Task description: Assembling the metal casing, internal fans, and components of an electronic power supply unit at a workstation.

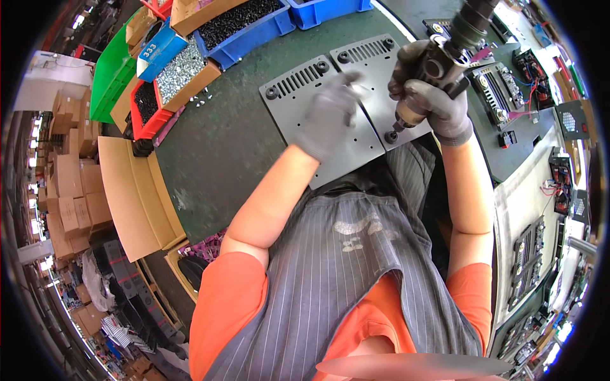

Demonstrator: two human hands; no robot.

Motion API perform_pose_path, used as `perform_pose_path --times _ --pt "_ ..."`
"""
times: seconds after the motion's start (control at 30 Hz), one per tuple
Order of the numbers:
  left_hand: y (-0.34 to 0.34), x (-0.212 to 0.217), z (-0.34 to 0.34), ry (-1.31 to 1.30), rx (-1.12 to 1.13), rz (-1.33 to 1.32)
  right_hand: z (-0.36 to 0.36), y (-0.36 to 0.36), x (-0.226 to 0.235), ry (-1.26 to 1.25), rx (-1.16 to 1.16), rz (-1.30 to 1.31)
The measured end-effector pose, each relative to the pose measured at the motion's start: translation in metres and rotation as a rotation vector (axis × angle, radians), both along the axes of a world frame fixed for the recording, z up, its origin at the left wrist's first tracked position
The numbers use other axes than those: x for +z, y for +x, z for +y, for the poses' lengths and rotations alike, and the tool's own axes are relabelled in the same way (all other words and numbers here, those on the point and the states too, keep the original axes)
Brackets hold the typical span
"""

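Two dark grey metal plates lie side by side on the green work surface, the left plate [291, 109] and the right plate [366, 68]. Both have a row of slots and black round feet along the far edge. My right gloved hand [438, 105] is wrapped round a power screwdriver [438, 63] held upright. Its tip meets a black round foot [391, 136] at the near corner of the right plate. Over the left plate is my left gloved hand [327, 117], smeared by motion; whether its fingers hold anything cannot be made out.
Blue bins [244, 32] of black screws stand at the back. A cardboard box [181, 73] of silver screws, a red bin [145, 108] and a green bin [114, 79] are at the back left. Finned units with wires [499, 92] lie on the right-hand bench.
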State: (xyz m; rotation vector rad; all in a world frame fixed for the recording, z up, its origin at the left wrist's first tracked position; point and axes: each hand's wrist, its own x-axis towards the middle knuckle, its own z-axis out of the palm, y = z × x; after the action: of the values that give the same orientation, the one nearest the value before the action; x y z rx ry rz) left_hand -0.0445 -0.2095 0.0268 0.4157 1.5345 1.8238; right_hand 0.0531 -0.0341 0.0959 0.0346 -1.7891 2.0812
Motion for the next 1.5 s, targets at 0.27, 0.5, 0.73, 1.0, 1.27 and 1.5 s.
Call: perform_pose_path --times 0.27,0.5,0.73,1.0,1.27,1.5 --pt "-0.017 0.005 -0.067 0.392 -0.034 -0.641 -0.009 0.012 0.008 -0.305 0.094 0.485" --pt "0.020 0.003 -0.063 0.229 0.019 -0.615 -0.041 0.016 0.005 -0.288 0.004 0.630" --pt "0.028 0.004 -0.068 0.300 -0.054 -0.580 -0.052 0.007 0.004 -0.397 0.104 0.653" --pt "0.030 0.000 -0.071 0.588 -0.220 -0.799 -0.057 0.005 -0.005 -0.355 0.107 0.646" --pt "0.032 0.001 -0.065 0.648 -0.252 -0.899 -0.046 0.018 0.000 -0.356 0.060 0.703" --pt "0.036 0.007 -0.059 0.570 -0.276 -0.781 -0.054 0.030 0.005 -0.382 -0.120 0.625"
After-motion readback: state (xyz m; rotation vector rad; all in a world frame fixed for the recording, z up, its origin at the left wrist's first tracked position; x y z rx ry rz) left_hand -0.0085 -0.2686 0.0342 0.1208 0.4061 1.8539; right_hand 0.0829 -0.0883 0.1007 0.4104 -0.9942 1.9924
